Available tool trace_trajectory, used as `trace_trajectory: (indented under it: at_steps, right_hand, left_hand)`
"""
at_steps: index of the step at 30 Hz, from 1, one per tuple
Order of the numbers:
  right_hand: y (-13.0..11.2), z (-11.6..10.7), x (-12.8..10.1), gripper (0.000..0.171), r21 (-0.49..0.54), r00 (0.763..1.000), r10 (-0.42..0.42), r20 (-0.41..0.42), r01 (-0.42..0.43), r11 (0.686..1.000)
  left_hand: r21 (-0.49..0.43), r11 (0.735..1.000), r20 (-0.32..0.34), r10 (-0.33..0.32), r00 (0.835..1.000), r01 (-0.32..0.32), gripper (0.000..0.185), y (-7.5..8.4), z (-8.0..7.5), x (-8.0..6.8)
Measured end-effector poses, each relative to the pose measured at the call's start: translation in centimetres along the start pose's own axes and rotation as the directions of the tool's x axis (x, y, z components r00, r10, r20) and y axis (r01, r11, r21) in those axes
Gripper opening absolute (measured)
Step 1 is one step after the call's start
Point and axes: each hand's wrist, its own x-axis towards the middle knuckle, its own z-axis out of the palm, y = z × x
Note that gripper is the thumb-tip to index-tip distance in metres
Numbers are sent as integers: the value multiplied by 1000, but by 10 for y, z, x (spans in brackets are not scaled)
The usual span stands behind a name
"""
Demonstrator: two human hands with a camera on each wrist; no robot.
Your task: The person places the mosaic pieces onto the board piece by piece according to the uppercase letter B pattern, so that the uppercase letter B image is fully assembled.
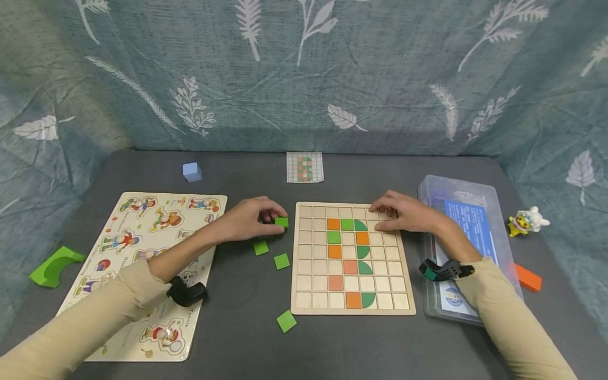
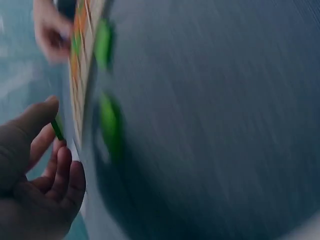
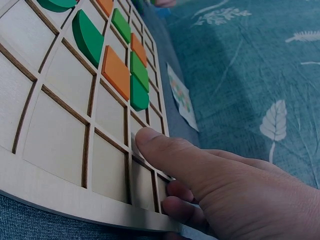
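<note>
Between thumb and fingers my left hand [image 1: 244, 219] pinches a green square tile [image 1: 282, 222], just left of the gridded wooden board [image 1: 304, 269]. The tile's thin edge [image 2: 58, 130] shows in the left wrist view. My right hand [image 1: 409, 212] rests at the board's far right corner, thumb over a cell and other fingers bent near the edge. Orange and salmon squares, green squares and dark green quarter-circles sit in the board's middle columns. Loose green tiles lie left of it: one tile [image 1: 260, 247] under my left hand, another tile [image 1: 282, 261] nearer, a third tile [image 1: 286, 321] by the near corner.
A printed pattern card [image 1: 305, 168] lies behind the board. Leftward are a picture puzzle board [image 1: 209, 274], a green arch block [image 1: 56, 266] and a blue cube [image 1: 192, 172]. A clear plastic case [image 1: 432, 184], an orange block [image 1: 528, 278] and small figurines [image 1: 527, 220] stand right.
</note>
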Motion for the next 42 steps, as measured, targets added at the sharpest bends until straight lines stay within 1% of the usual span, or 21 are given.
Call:
trace_trajectory:
  at_steps: [1,3,5,7,10,12,16,20,23,25,28,32,38,42]
  right_hand:
    - [0,0,0,42,1,1000,3,-3,-3,1000]
    - [0,-1,0,42,-3,1000,6,-8,-6,1000]
    - [0,-1,0,42,-5,1000,6,-7,-6,1000]
    - [0,0,0,42,-5,1000,2,-3,-2,1000]
    - [-1,1,1,42,-6,1000,-7,-5,7,1000]
    - [-1,1,1,42,-9,1000,-9,-11,9,1000]
    - [-1,1,3,41,-15,1000,-9,-11,9,1000]
    - [-1,0,3,41,-21,1000,-7,-8,7,1000]
    - [-1,0,3,40,-20,1000,-6,-16,6,1000]
    - [-1,1,2,40,-19,1000,-9,-20,9,1000]
    - [-1,3,1,40,-19,1000,-16,-20,15,1000]
    - [-1,6,-1,40,-24,1000,-25,-13,24,999]
    - [0,6,-1,39,-19,999,-33,-23,33,999]
    - [-1,2,0,40,-20,999,-29,-24,28,999]
  left_hand:
    - [6,1000,1,13,1000,-13,29,10,6,3]
    - [29,997,20,66,998,-66,28,30,18,10]
    - [68,990,51,116,992,-119,27,48,30,19]
    - [94,983,93,148,985,-157,25,64,40,28]
    - [136,971,147,178,973,-198,23,80,53,42]
    - [162,963,173,189,967,-217,22,86,60,49]
    - [206,952,196,185,963,-225,18,91,70,59]
    - [216,951,187,180,966,-219,15,92,76,63]
    - [217,952,172,179,969,-215,13,94,77,64]
    - [223,954,168,167,972,-202,12,94,77,64]
    - [215,960,168,145,975,-180,11,94,79,63]
    - [208,963,171,136,976,-171,11,92,82,60]
    - [235,954,150,152,977,-185,13,92,81,62]
    - [247,949,153,163,975,-197,14,93,79,65]
